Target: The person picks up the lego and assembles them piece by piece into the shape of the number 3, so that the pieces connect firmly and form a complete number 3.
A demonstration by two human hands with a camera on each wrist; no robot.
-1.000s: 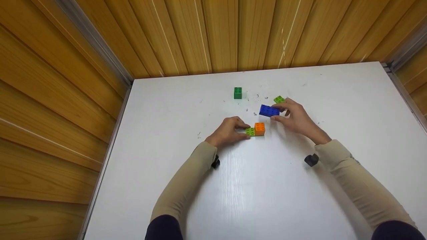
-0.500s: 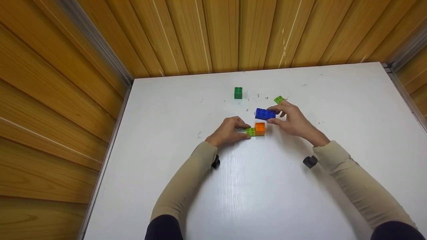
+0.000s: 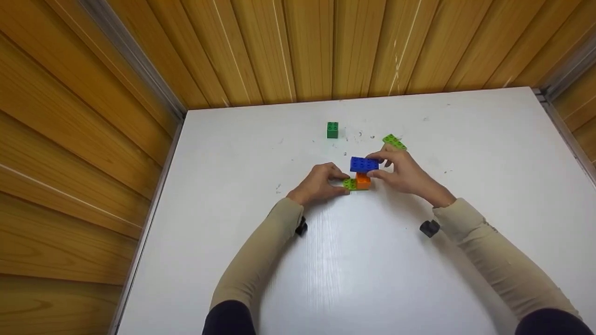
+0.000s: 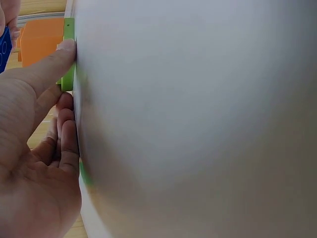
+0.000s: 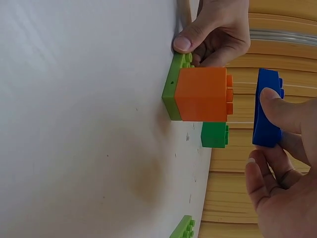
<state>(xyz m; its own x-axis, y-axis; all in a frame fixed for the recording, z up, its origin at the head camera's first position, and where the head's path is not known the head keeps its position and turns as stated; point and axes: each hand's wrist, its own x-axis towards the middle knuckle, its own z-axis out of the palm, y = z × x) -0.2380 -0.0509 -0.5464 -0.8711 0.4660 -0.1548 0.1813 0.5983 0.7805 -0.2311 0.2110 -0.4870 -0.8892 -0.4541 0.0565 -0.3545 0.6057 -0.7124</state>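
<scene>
My left hand [image 3: 319, 183] pinches the left end of a thin light-green building block [image 3: 350, 184], which lies flat on the table. On that block's right end sits an orange block [image 3: 363, 181], studs up. My right hand [image 3: 404, 173] pinches a blue block [image 3: 363, 164] by its right end, between thumb and fingers. In the right wrist view the blue block [image 5: 268, 108] hangs above the orange block [image 5: 203, 94], a gap between them. The left wrist view shows the left thumb against the light-green plate's edge [image 4: 68, 74].
A dark-green block [image 3: 332, 130] stands farther back on the white table [image 3: 223, 195]. Another thin light-green block [image 3: 394, 141] lies just beyond the right hand. Wood-panelled walls [image 3: 307, 51] rise behind the table and at its left.
My right hand has carried the blue block left and nearer to me, from beside the orange block to over it. The left hand and the blocks it holds have stayed put.
</scene>
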